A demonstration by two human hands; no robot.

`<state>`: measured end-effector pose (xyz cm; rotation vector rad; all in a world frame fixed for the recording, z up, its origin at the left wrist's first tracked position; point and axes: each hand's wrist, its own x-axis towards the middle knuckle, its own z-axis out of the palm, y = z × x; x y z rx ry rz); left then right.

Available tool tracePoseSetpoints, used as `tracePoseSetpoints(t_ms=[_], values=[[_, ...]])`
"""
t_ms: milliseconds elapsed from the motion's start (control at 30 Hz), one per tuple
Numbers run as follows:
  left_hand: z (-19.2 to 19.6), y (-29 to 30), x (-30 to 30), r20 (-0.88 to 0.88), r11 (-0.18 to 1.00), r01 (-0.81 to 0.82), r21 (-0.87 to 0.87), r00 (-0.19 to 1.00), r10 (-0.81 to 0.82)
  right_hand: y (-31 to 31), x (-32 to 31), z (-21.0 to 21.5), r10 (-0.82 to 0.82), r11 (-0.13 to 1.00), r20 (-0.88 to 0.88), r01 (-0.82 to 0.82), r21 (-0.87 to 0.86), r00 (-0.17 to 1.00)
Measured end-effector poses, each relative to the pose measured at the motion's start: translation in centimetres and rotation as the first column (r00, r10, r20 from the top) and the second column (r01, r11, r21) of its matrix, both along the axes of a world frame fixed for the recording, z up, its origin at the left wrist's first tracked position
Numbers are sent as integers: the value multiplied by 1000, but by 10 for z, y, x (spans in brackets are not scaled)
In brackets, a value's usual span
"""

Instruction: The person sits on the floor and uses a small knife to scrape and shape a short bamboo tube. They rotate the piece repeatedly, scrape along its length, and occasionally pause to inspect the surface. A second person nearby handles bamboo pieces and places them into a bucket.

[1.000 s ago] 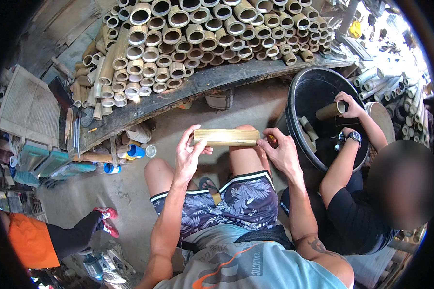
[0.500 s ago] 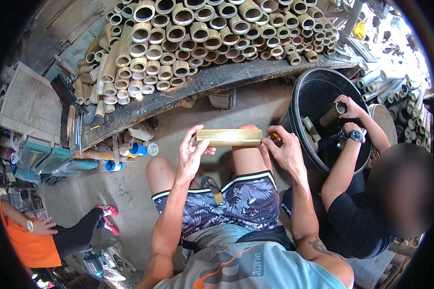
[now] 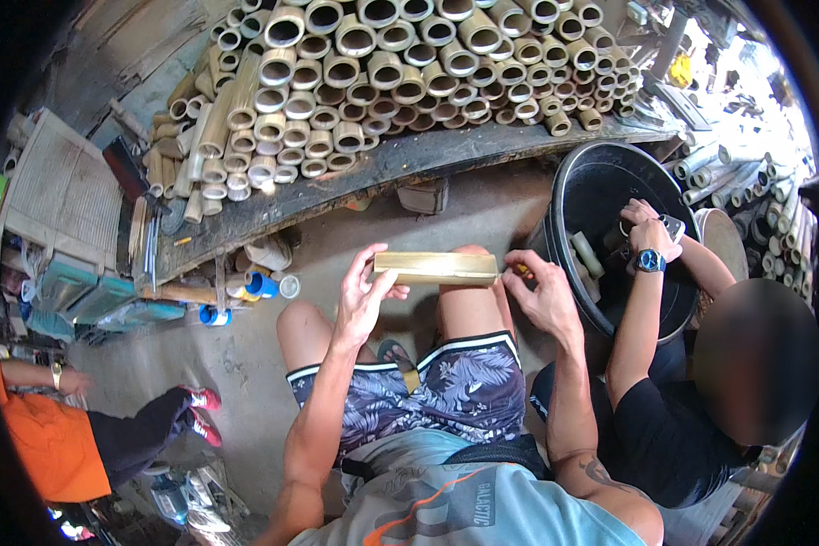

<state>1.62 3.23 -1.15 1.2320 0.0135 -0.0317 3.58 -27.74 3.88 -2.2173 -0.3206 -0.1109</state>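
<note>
My left hand (image 3: 364,296) grips the left end of a split bamboo piece (image 3: 432,265), fingers above and thumb below. The piece lies level above my right knee, its pale inner face catching the light. At its right end my right hand (image 3: 546,296) is closed in a pinch. Between those fingers shows a small tool with a yellow and red handle (image 3: 520,269), mostly hidden. Its tip seems to meet the bamboo's lower right edge, though the contact is too small to make out.
Stacked bamboo tubes (image 3: 348,136) fill the dark bench (image 3: 409,162) ahead. Right of me stands a black tub (image 3: 555,227) with pale tubes (image 3: 587,255) inside; a co-worker's hands (image 3: 651,227) reach over it. Another person in orange (image 3: 55,446) is at lower left.
The bamboo piece and my hands have barely shifted. The co-worker's hands have come together over the tub, and the tube held there is no longer plainly visible. The person in orange has moved an arm.
</note>
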Motion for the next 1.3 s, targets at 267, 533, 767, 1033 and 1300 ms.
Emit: tracePoseSetpoints(t_ms=[267, 533, 767, 1033, 1300], values=[[-4, 2, 1, -5, 1000, 1, -19, 1000, -1, 0, 2, -2, -10, 999, -30, 11, 39, 999], [-3, -2, 4, 7, 998, -46, 51, 999, 45, -4, 10, 3, -37, 998, -37, 39, 55, 999], [-2, 0, 3, -39, 1000, -4, 14, 999, 4, 7, 24, 27, -54, 999, 31, 54, 6, 998], [-4, 4, 1, -29, 1000, -6, 8, 1000, 6, -15, 12, 26, 133, 969, -174, -165, -185, 976], [-2, 1, -1, -38, 1000, 28, 9, 999, -28, -3, 63, 66, -315, 831, 139, 202, 519, 939]])
